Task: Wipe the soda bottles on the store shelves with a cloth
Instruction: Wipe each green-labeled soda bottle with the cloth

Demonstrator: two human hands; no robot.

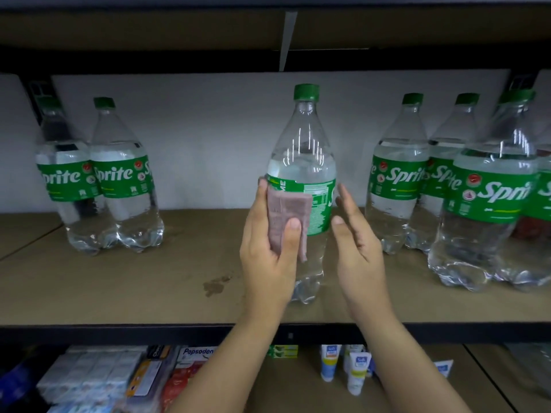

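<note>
Sprite soda bottle of clear plastic with a green cap and green label (301,162) stands upright mid-shelf, its long axis vertical, directly in front of me. My left hand (268,248) grips a folded pinkish-brown cloth (287,216) under the thumb and presses it against the label's left side. My right hand (354,236) hovers just beside the bottle's right side, fingers straight and apart, holding nothing. 2 matching bottles (98,174) stand well apart to the left, several more (447,186) to the right. Nothing blocks the brown board shelf (149,287) between them.
</note>
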